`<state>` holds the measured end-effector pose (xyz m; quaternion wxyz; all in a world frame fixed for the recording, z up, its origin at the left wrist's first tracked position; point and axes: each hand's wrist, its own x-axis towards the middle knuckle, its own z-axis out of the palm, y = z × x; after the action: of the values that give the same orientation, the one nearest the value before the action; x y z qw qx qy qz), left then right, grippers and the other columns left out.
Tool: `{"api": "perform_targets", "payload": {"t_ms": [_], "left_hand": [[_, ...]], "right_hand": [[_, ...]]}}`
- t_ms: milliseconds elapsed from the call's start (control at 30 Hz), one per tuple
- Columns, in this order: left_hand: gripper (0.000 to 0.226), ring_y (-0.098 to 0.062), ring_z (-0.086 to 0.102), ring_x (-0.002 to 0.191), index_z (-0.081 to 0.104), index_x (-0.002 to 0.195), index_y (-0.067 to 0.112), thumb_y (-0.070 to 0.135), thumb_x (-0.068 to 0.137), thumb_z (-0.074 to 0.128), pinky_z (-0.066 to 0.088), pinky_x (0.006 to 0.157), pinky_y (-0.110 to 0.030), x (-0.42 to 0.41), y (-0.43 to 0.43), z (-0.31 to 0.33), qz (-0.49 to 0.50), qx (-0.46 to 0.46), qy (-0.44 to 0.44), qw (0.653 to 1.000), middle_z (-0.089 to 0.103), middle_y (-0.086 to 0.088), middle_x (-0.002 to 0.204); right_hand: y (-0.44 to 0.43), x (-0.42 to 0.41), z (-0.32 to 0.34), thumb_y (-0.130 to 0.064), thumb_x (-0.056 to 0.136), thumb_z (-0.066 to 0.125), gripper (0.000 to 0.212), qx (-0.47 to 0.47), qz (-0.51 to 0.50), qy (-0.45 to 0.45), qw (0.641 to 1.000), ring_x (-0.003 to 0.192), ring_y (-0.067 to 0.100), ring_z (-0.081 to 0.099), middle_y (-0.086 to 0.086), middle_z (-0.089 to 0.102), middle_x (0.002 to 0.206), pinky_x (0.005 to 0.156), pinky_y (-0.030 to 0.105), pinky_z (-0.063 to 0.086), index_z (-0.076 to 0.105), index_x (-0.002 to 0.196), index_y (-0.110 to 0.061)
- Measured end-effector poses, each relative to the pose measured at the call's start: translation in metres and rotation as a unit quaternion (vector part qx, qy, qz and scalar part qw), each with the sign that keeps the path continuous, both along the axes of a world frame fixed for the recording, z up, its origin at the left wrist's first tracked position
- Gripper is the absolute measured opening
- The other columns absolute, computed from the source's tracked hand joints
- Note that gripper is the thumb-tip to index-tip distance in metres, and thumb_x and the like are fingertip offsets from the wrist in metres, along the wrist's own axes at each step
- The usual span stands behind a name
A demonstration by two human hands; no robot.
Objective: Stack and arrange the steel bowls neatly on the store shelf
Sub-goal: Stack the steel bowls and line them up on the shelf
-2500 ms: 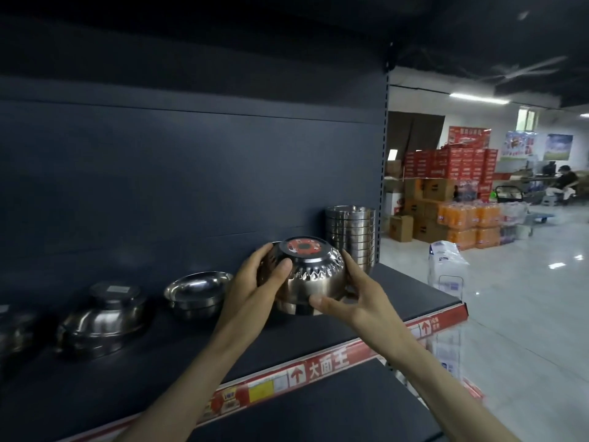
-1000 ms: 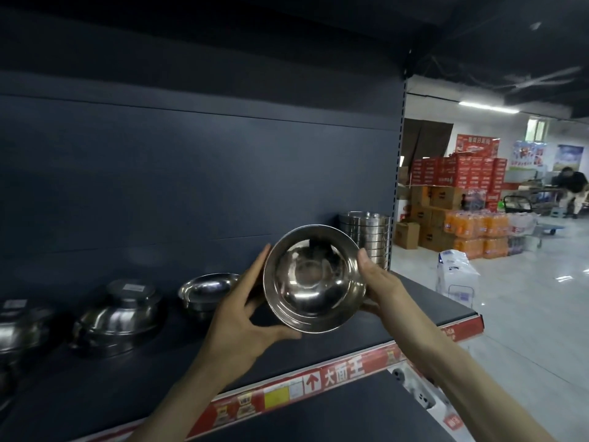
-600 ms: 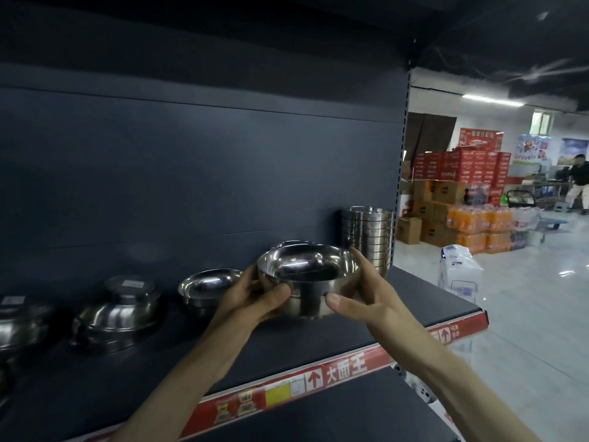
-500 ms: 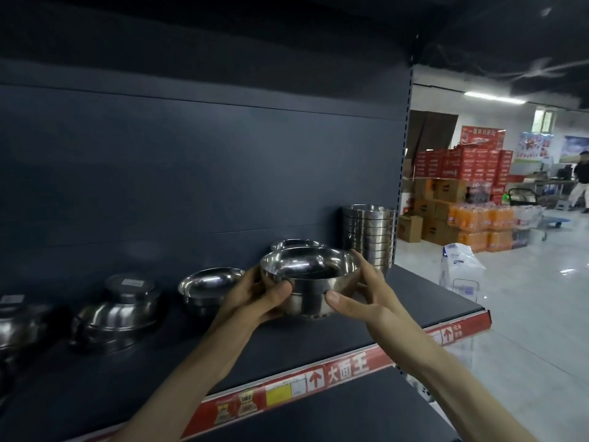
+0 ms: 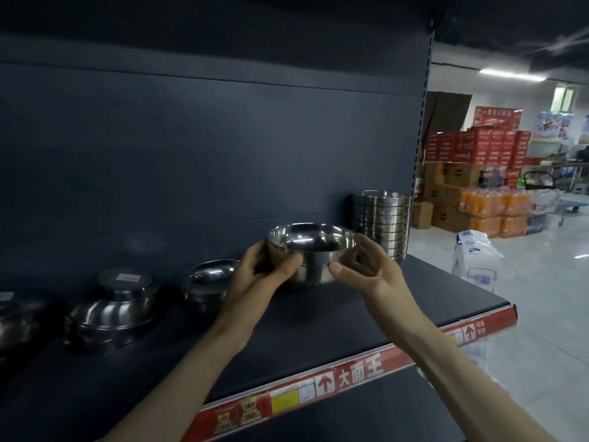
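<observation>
I hold one upright steel bowl (image 5: 314,242) between both hands, low over the dark shelf (image 5: 318,330). My left hand (image 5: 258,282) grips its left wall with the thumb on the front. My right hand (image 5: 366,269) pinches its right side. A tall stack of steel bowls (image 5: 381,224) stands just behind and to the right, at the shelf's end. Left of my hands sit a short upright bowl stack (image 5: 207,282), an upside-down bowl (image 5: 114,307) with a sticker, and another bowl (image 5: 19,320) at the frame edge. What lies under the held bowl is hidden.
The shelf's front edge carries a red price strip (image 5: 350,378). A dark back panel rises close behind the bowls. Beyond the shelf end, a white wrapped pack (image 5: 475,253) stands on the floor, with cartons and orange drink packs (image 5: 497,212) farther off.
I turned the bowl from upside down to mouth-up, then moved it back and down toward the shelf. The single bowl seen behind it half a second ago is now covered by it.
</observation>
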<state>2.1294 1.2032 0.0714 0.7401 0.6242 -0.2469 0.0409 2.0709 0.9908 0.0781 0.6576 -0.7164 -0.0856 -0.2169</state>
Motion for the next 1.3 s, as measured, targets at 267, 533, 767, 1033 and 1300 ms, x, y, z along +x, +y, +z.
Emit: {"api": "perform_targets", "payload": {"t_ms": [267,533,767,1033,1300], "left_hand": [[0.067,0.003,0.071,0.114,0.058,0.145,0.029,0.041,0.084,0.082,0.053,0.112,-0.035,0.037,-0.027,0.027,0.066,-0.013,-0.06,0.996,0.071,0.014,0.132],[0.078,-0.008,0.06,0.139,0.032,0.166,0.027,0.042,0.099,0.068,0.047,0.117,-0.027,0.087,-0.042,0.017,0.061,0.075,-0.131,0.987,0.061,0.006,0.153],[0.081,-0.005,0.041,0.153,0.027,0.168,0.028,0.052,0.1,0.064,0.031,0.13,-0.046,0.125,-0.048,-0.007,0.066,0.129,-0.146,0.979,0.047,0.013,0.164],[0.06,0.002,0.044,0.146,0.041,0.161,0.032,0.052,0.106,0.055,0.035,0.119,-0.016,0.138,-0.048,-0.026,0.129,0.18,-0.156,0.963,0.048,0.011,0.16],[0.05,0.012,0.052,0.127,0.049,0.155,0.026,0.041,0.108,0.057,0.035,0.104,-0.002,0.141,-0.05,-0.038,0.155,0.198,-0.136,0.958,0.056,0.011,0.149]], "right_hand": [[-0.009,0.044,0.029,-0.015,0.092,0.083,0.037,-0.021,0.0,-0.051,0.998,0.12,0.023,0.072,0.007,0.079,0.121,0.113,0.045,0.053,0.071,0.126,-0.023],[-0.017,0.085,0.019,-0.01,0.09,0.084,0.051,-0.029,-0.028,-0.058,0.998,0.12,0.015,0.073,0.0,0.079,0.123,0.115,0.045,0.052,0.065,0.135,-0.025],[-0.024,0.108,-0.001,-0.012,0.09,0.085,0.064,-0.062,-0.054,-0.065,0.995,0.127,0.005,0.066,-0.009,0.074,0.132,0.118,0.041,0.049,0.057,0.145,-0.029],[-0.024,0.126,-0.013,-0.012,0.094,0.082,0.049,-0.064,-0.041,-0.042,0.996,0.122,0.009,0.071,-0.005,0.077,0.126,0.112,0.038,0.053,0.063,0.136,-0.026],[-0.017,0.131,-0.032,-0.018,0.095,0.081,0.044,-0.038,-0.044,-0.008,0.998,0.108,0.007,0.076,-0.006,0.081,0.114,0.098,0.028,0.058,0.063,0.135,-0.025]]}}
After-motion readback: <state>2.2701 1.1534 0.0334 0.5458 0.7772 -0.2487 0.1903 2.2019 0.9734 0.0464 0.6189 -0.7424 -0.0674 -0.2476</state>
